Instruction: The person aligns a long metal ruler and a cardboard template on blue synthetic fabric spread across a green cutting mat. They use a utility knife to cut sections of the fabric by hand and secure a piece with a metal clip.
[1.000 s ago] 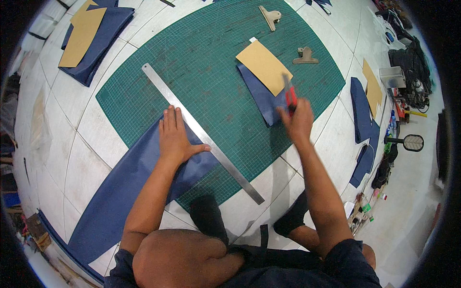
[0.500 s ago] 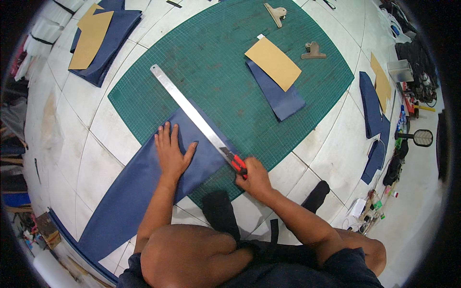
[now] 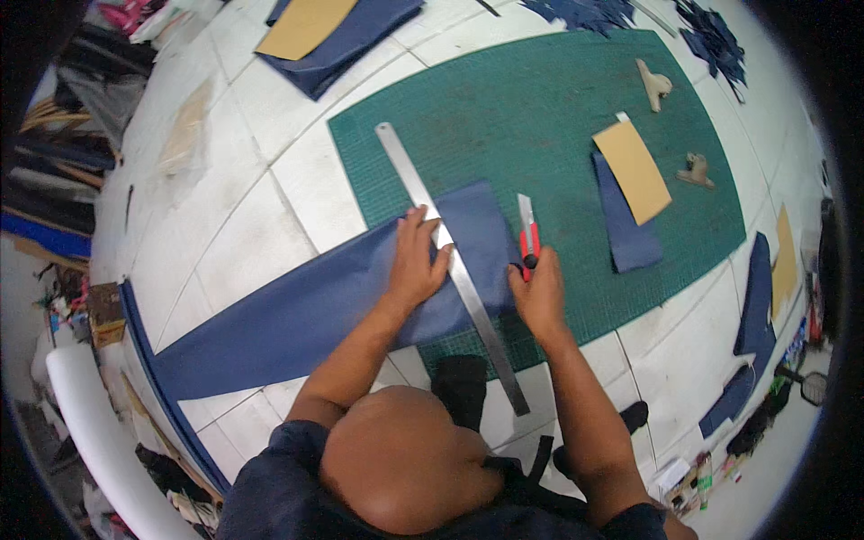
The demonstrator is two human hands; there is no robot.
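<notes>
A long length of navy blue fabric (image 3: 342,297) lies across the floor, its right end on a green cutting mat (image 3: 576,81). Across that end rests a steel ruler (image 3: 477,310), its near end reaching past the mat's near edge. My left hand (image 3: 417,265) is on the ruler and fabric, fingertips and thumb closed about the ruler's edges. To the right, my right hand (image 3: 542,292) grips a red and black utility knife (image 3: 529,241). Its blade is out, pointing away from me beside the fabric's right edge.
On the mat's right lie a tan card pattern (image 3: 633,171), a blue fabric piece (image 3: 627,236) and two metal clips (image 3: 655,85). More card and folded fabric (image 3: 360,45) sit at the far left. Blue scraps (image 3: 713,40) lie far right, a white roll (image 3: 108,441) near left.
My left hand has gone from lying flat on the fabric to the ruler, which now sits farther in from the fabric's right edge. The knife has come off the ruler. The view has turned left.
</notes>
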